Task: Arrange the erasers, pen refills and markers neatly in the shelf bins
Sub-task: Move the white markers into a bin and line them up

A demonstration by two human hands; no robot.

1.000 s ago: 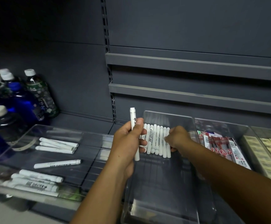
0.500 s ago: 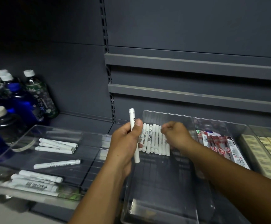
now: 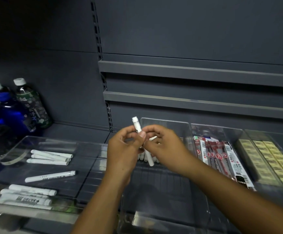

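My left hand [image 3: 122,154] and my right hand [image 3: 164,147] meet over the middle clear bin [image 3: 162,191], both pinching one white marker [image 3: 136,124] that stands nearly upright between them. Behind my hands a row of white markers [image 3: 141,157] lies side by side in that bin, mostly hidden. Several loose white markers [image 3: 50,176] lie scattered in the wide clear bin [image 3: 90,168] on the left. Red-and-white pen refill packs [image 3: 221,157] fill the bin to the right, and yellowish erasers [image 3: 272,159] lie in rows in the far right bin.
Dark drink bottles [image 3: 27,105] with white caps stand at the back left of the shelf. Two grey rails [image 3: 196,102] run along the dark back panel above the bins. The front half of the middle bin holds nothing.
My right hand has left the row of markers and come left to take hold of the marker that my left hand holds. The left hand has stayed almost in place.
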